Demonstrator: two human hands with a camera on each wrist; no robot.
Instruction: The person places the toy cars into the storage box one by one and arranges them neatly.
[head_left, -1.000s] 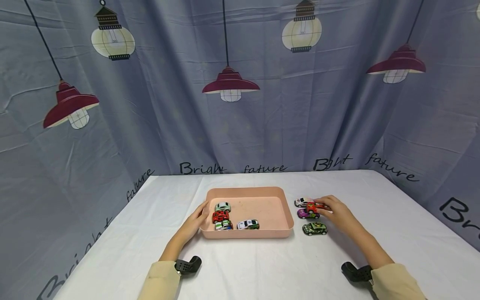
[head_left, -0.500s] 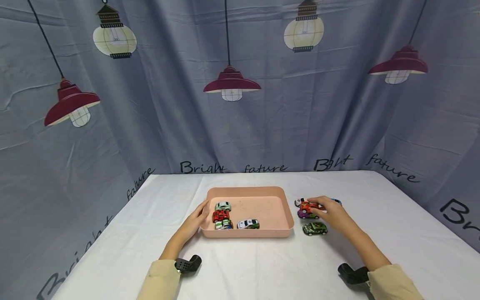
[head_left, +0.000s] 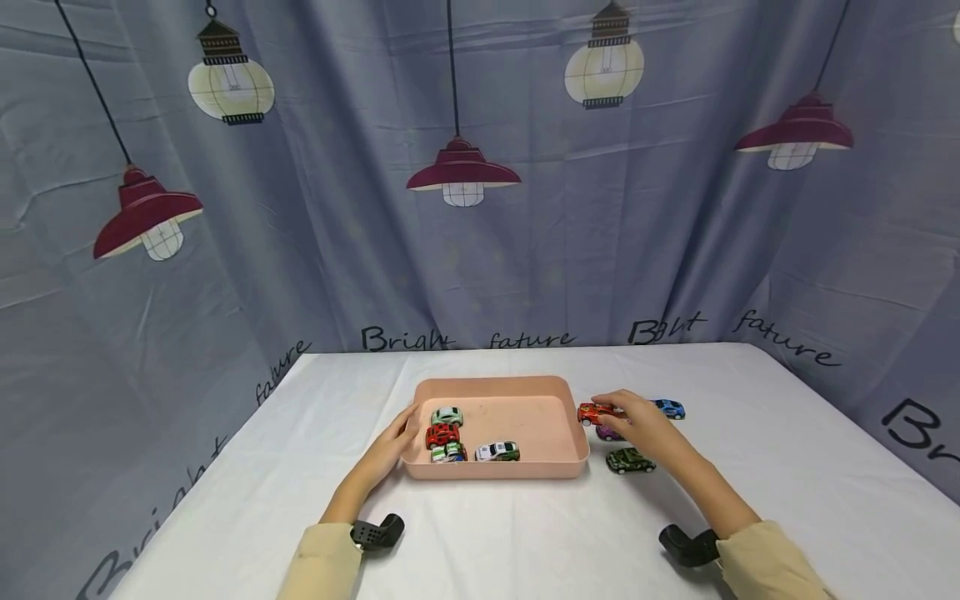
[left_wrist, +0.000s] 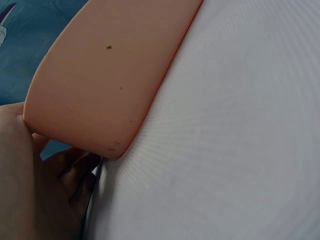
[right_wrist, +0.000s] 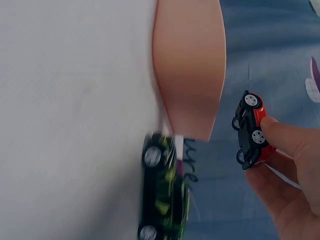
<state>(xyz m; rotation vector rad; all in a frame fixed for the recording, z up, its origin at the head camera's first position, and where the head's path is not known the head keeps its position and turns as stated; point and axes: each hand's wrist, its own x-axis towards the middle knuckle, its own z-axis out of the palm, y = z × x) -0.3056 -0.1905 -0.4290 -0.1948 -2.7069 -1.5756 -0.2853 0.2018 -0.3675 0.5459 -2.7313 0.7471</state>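
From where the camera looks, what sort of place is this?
Probably a staged recording corner rather than a home: a printed lamp-pattern backdrop hangs on all sides of a table under a white cloth, where a pink tray holds toy cars. The right hand holds a red toy car.

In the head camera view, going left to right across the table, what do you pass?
Left hand → pink tray → red toy car held by right hand → blue toy car.
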